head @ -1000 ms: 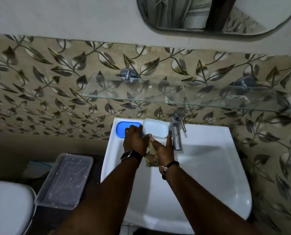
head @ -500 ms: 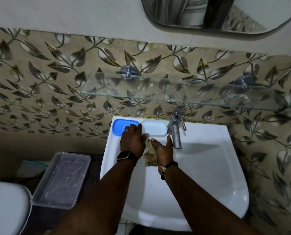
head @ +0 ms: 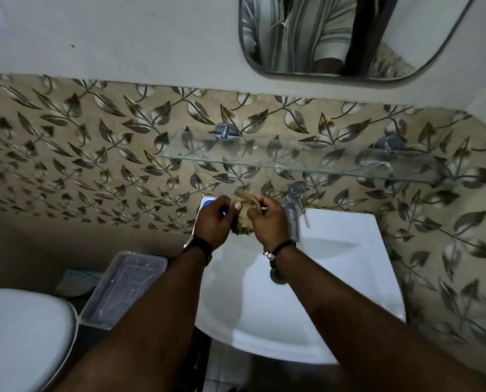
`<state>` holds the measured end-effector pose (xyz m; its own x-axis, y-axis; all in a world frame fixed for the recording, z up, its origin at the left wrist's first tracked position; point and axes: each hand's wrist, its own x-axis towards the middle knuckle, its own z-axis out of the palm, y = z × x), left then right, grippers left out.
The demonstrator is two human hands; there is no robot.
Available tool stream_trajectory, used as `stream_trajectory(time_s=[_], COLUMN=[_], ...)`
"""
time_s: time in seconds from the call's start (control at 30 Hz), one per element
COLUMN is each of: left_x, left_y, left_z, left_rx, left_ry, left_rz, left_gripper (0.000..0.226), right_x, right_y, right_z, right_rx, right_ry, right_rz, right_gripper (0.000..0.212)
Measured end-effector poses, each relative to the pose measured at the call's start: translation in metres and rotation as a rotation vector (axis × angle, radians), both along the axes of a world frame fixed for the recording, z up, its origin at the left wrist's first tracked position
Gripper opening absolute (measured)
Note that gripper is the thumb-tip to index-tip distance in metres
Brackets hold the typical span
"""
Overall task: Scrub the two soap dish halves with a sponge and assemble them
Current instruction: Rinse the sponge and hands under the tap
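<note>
White ceramic sink (head: 335,321) occupies the near field, basin dry-looking, drain at centre. Above it, both hands meet at the rear rim, at 12 o'clock of the basin. The right hand (head: 270,222) has its grip clenched around the tan sponge (head: 246,215); the left hand (head: 213,222) pinches the same sponge from 9 o'clock, probably to bunch it for scrubbing. The blue soap dish half (head: 208,204) lies behind the left hand, mostly hidden; the other half is not visible. The tap (head: 294,206) stands at 3 o'clock of the hands.
</note>
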<state>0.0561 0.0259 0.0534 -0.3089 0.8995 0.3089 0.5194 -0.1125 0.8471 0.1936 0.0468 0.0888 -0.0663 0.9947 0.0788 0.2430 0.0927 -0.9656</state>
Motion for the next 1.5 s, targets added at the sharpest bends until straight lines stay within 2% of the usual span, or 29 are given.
stream_trajectory(time_s=[0.1,0.23,0.37,0.57,0.83,1.0,1.2,1.4,1.5], left_x=[0.014,0.056,0.115,0.220,0.303,0.309,0.304,0.295,0.290], left_y=[0.005,0.014,0.027,0.046,0.053,0.057,0.063,0.070,0.076], left_z=[0.046,0.110,0.169,0.206,0.178,0.154,0.117,0.055,0.019], left_rx=[0.122,0.278,0.413,0.399,0.276,0.214,0.088,-0.134,-0.238], left_ry=[0.011,-0.010,-0.001,-0.154,-0.261,-0.359,-0.415,-0.500,-0.471], left_rz=[0.059,0.055,-0.045,-0.244,-0.341,-0.359,-0.335,-0.309,-0.300], left_gripper=[0.029,0.029,0.021,0.023,0.029,0.024,0.024,0.027,0.028], right_x=[0.023,0.077,0.138,0.236,0.307,0.303,0.296,0.287,0.286], right_y=[0.000,0.004,0.013,0.008,-0.005,0.004,0.022,0.030,0.031], right_z=[0.043,0.103,0.152,0.189,0.170,0.149,0.101,0.036,0.008], right_rx=[0.242,0.435,0.535,0.603,0.546,0.519,0.393,0.222,0.178], right_ry=[-0.121,-0.141,-0.130,-0.092,-0.205,-0.222,-0.326,-0.298,-0.382], right_rz=[-0.027,-0.208,-0.338,-0.545,-0.660,-0.693,-0.700,-0.660,-0.644], right_gripper=[0.023,0.018,0.013,0.009,0.012,0.011,0.006,0.026,0.030])
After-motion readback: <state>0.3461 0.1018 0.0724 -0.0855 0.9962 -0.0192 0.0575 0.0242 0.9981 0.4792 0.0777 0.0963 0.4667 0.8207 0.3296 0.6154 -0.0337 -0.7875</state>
